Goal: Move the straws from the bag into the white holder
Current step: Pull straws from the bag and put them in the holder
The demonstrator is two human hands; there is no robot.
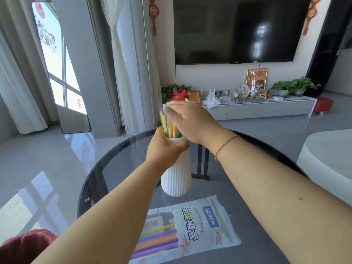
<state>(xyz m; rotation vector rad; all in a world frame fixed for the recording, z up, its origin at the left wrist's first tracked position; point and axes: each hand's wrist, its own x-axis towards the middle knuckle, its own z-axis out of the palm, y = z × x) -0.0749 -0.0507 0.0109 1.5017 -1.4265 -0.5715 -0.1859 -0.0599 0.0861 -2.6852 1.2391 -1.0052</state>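
Straws (169,128) in holder (176,178), under right hand (190,121).

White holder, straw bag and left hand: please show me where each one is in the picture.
white holder (176,180): head view, on its ribbed lower body.
straw bag (202,223): head view, on the printed front, lying on the table.
left hand (163,147): head view, on the back of the hand gripping the holder's neck.

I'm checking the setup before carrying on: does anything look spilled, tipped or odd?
Nothing stands out. The holder stands upright, gripped by the left hand, straws inside; the bag lies flat.
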